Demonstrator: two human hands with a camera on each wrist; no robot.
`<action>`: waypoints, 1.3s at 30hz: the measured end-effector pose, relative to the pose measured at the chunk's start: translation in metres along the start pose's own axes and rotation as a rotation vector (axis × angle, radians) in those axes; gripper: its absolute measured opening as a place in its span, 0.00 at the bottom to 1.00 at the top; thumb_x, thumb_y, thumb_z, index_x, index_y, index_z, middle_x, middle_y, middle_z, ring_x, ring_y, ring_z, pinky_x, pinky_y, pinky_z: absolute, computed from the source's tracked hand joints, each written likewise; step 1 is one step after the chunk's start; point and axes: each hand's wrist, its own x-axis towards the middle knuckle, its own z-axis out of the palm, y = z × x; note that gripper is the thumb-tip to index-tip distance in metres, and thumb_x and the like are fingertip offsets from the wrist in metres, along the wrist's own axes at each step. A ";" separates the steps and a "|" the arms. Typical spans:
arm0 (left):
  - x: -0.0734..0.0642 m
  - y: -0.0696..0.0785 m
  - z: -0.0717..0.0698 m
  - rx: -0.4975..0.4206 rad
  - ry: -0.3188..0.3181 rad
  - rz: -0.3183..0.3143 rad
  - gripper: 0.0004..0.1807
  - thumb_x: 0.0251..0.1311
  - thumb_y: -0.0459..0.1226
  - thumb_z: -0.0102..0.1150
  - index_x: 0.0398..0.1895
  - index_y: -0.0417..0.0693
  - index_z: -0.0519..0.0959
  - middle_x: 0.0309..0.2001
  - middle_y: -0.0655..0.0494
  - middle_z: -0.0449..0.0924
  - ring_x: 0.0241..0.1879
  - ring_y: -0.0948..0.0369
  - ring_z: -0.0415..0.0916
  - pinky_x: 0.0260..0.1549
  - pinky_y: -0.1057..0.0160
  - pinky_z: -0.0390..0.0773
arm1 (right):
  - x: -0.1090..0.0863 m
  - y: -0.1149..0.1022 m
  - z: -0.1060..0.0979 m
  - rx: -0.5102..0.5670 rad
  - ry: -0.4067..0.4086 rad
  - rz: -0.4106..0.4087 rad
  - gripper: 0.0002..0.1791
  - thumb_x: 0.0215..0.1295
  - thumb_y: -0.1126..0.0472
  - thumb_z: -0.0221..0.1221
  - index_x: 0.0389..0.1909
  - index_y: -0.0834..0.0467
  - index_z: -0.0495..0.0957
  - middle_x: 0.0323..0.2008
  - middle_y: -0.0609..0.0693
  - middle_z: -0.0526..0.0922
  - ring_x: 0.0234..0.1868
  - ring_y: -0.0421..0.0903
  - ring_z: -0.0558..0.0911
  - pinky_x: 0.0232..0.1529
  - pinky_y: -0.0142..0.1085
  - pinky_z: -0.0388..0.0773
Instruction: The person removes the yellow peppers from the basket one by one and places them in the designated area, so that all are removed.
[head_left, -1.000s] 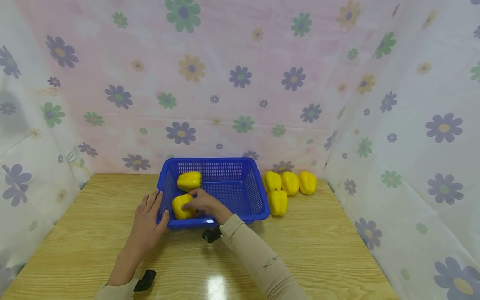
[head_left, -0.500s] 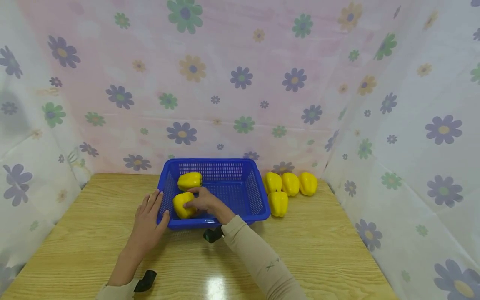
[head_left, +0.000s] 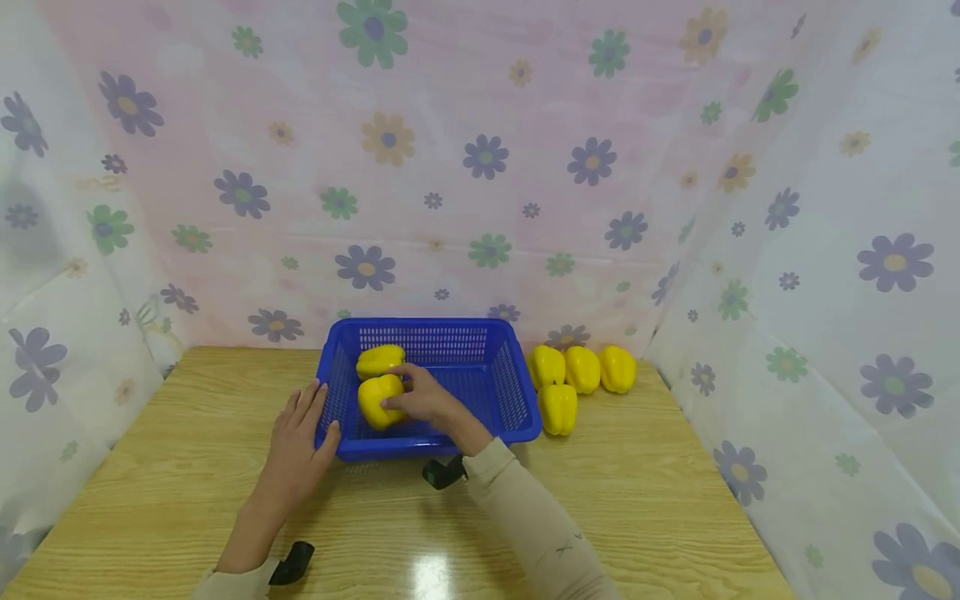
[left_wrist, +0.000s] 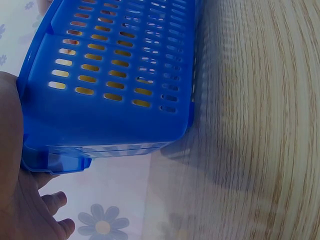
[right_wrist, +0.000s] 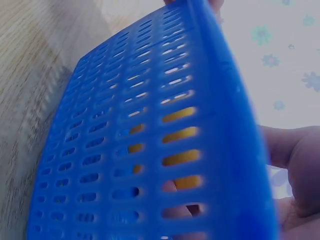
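A blue plastic basket (head_left: 438, 450) with slotted walls stands on the wooden table. My right hand (head_left: 427, 398) reaches over its near rim and grips a yellow bell pepper (head_left: 378, 402) in the basket's left half, thumb on the near side. Just behind lies another yellow bell pepper (head_left: 378, 361), on its side. My left hand (head_left: 295, 446) rests on the basket's left rim with fingers extended and thumb spread. In the right wrist view, the basket wall (right_wrist: 150, 125) hides most of the held pepper; yellow shows through the slots.
Several yellow bell peppers (head_left: 582, 371) sit in a cluster on the table right of the basket. A flowered cloth (head_left: 442, 167) hangs behind the table and at both sides. Black camera mounts stick out below both wrists.
My right hand has lifted the gripped bell pepper slightly and shifted it right and away from me, closer to the other pepper. My left hand has stayed on the rim.
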 end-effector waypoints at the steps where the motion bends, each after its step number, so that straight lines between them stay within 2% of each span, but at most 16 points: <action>1: 0.000 0.000 0.000 -0.002 0.000 0.000 0.35 0.74 0.40 0.50 0.78 0.31 0.56 0.79 0.33 0.50 0.77 0.30 0.42 0.67 0.23 0.45 | -0.002 0.000 -0.001 0.000 0.001 -0.004 0.33 0.65 0.66 0.66 0.71 0.59 0.67 0.64 0.65 0.74 0.49 0.53 0.82 0.42 0.44 0.87; 7: -0.001 -0.001 0.001 -0.005 -0.012 -0.013 0.35 0.75 0.41 0.49 0.78 0.32 0.55 0.79 0.33 0.49 0.78 0.31 0.40 0.69 0.24 0.43 | -0.016 -0.001 -0.006 0.004 0.021 -0.051 0.31 0.66 0.66 0.66 0.69 0.56 0.69 0.68 0.63 0.72 0.52 0.54 0.82 0.45 0.49 0.85; 14: -0.001 -0.001 0.001 0.001 -0.018 -0.018 0.36 0.75 0.41 0.48 0.79 0.32 0.54 0.79 0.33 0.48 0.78 0.32 0.39 0.69 0.25 0.43 | -0.031 -0.002 -0.011 0.019 0.021 -0.124 0.31 0.67 0.66 0.66 0.69 0.53 0.69 0.67 0.64 0.72 0.57 0.57 0.81 0.50 0.55 0.84; 21: -0.001 0.000 0.001 -0.011 -0.008 -0.014 0.36 0.74 0.40 0.49 0.78 0.32 0.55 0.79 0.33 0.49 0.78 0.31 0.40 0.69 0.25 0.44 | -0.042 0.000 -0.014 0.021 0.034 -0.183 0.30 0.67 0.66 0.65 0.69 0.54 0.69 0.67 0.63 0.73 0.61 0.59 0.79 0.45 0.48 0.85; 27: -0.001 -0.001 0.002 -0.017 0.001 -0.008 0.36 0.74 0.40 0.50 0.78 0.32 0.55 0.79 0.33 0.49 0.77 0.31 0.41 0.69 0.25 0.45 | -0.054 0.002 -0.015 0.030 0.035 -0.237 0.28 0.68 0.67 0.64 0.67 0.57 0.69 0.68 0.62 0.73 0.64 0.60 0.77 0.45 0.44 0.86; 39: -0.001 0.003 -0.001 -0.017 -0.010 -0.013 0.36 0.75 0.41 0.49 0.79 0.33 0.54 0.79 0.33 0.49 0.78 0.31 0.41 0.70 0.27 0.44 | -0.079 0.000 -0.020 0.076 0.025 -0.233 0.28 0.70 0.65 0.62 0.68 0.57 0.67 0.68 0.62 0.72 0.65 0.60 0.77 0.51 0.46 0.85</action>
